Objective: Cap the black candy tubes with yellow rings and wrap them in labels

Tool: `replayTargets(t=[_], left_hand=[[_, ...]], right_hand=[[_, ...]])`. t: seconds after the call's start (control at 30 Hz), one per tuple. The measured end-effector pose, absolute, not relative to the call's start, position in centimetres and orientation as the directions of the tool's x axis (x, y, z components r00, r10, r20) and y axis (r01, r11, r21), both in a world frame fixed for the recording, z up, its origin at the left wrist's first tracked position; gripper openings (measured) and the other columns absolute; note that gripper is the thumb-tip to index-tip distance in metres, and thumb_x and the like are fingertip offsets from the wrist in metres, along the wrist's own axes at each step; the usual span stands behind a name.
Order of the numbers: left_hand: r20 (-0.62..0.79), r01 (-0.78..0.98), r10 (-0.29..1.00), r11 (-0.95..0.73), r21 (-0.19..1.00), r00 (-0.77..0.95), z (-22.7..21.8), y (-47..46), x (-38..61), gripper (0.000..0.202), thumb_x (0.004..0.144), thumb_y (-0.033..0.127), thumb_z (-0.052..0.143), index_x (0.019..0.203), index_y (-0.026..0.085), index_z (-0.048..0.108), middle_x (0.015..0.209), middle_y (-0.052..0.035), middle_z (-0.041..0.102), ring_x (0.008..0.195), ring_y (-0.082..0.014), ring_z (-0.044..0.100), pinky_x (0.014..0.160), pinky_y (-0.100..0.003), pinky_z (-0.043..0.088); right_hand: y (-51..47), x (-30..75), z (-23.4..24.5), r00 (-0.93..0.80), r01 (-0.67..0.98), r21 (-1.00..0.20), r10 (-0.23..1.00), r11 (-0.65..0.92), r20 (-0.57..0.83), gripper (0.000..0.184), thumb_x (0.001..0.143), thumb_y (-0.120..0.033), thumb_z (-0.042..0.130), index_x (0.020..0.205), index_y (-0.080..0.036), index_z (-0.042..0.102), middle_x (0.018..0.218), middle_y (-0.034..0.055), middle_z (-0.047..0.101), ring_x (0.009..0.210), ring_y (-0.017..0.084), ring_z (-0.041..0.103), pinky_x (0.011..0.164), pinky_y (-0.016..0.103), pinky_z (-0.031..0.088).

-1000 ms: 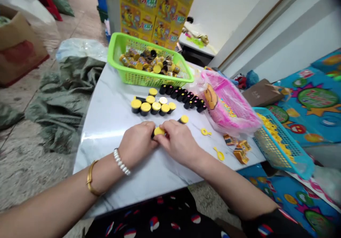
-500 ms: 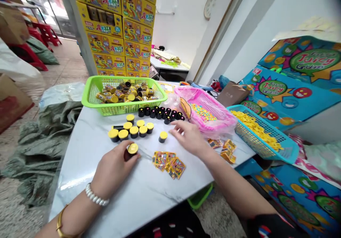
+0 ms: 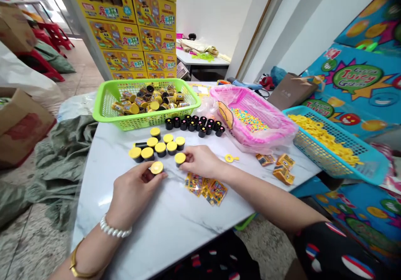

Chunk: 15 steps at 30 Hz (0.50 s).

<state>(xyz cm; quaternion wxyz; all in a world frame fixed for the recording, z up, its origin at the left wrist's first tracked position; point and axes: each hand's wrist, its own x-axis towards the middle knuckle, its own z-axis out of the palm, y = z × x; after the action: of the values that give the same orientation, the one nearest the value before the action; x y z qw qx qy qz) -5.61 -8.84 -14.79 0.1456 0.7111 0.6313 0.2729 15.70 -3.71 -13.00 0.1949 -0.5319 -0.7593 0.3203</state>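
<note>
My left hand (image 3: 134,190) is closed around a small black cup with a yellow lid (image 3: 157,168), held upright near the table's middle. Between the fingers of my right hand (image 3: 200,161) is a second black cup with a yellow lid (image 3: 180,159). Behind both hands stand several more yellow-lidded cups (image 3: 161,148). Farther back are rows of small black cups (image 3: 192,125) with coloured dots on top. Printed orange stickers or wrappers (image 3: 206,188) lie below my right forearm. A yellow ring-shaped piece with a tab (image 3: 230,158) rests beyond that forearm.
A green basket (image 3: 125,124) of wrapped cups stands at the back left. A pink basket (image 3: 250,140) with colourful pellets and a blue basket (image 3: 332,159) of yellow rings stand right. Folded orange packets (image 3: 283,169) lie before them. Stacked yellow cartons (image 3: 156,42) rise behind.
My right hand has moved left and closed on the yellow-lidded cup that stood alone. The yellow ring piece now shows on the table. My left hand still holds its cup; the view has shifted.
</note>
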Motion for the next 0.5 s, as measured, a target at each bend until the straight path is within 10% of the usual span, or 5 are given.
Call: replayTargets(t=[0.27,0.5], left_hand=[[0.135,0.839,0.988,-0.136,0.527,0.075,-14.6,-8.9,-5.3,0.033,0.079,0.044,0.063,0.101,0.021,0.066,0.069,0.0016,0.067,0.059,-0.0168,0.061,0.059,-0.026,0.044],[0.074,0.812,0.982,-0.187,0.552,0.176,-13.5,-8.4,-5.9,0.018,0.074,0.041,0.058,0.072,0.024,0.064,0.056,0.0052,0.061,0.053,-0.0152,0.057,0.053,-0.024,0.043]], right_hand=[[-5.0,15.7,-11.4,-0.337,0.652,-0.698,0.938,0.297,0.085,0.014,0.081,-0.019,0.067,0.094,-0.013,0.068,0.080,0.0025,0.071,0.071,0.013,0.064,0.071,0.025,0.047],[-7.3,12.4,-9.6,-0.751,0.566,-0.142,0.579,0.812,0.316,0.015,0.093,-0.018,0.052,0.098,-0.012,0.065,0.097,0.0105,0.068,0.092,0.023,0.054,0.079,0.038,0.044]])
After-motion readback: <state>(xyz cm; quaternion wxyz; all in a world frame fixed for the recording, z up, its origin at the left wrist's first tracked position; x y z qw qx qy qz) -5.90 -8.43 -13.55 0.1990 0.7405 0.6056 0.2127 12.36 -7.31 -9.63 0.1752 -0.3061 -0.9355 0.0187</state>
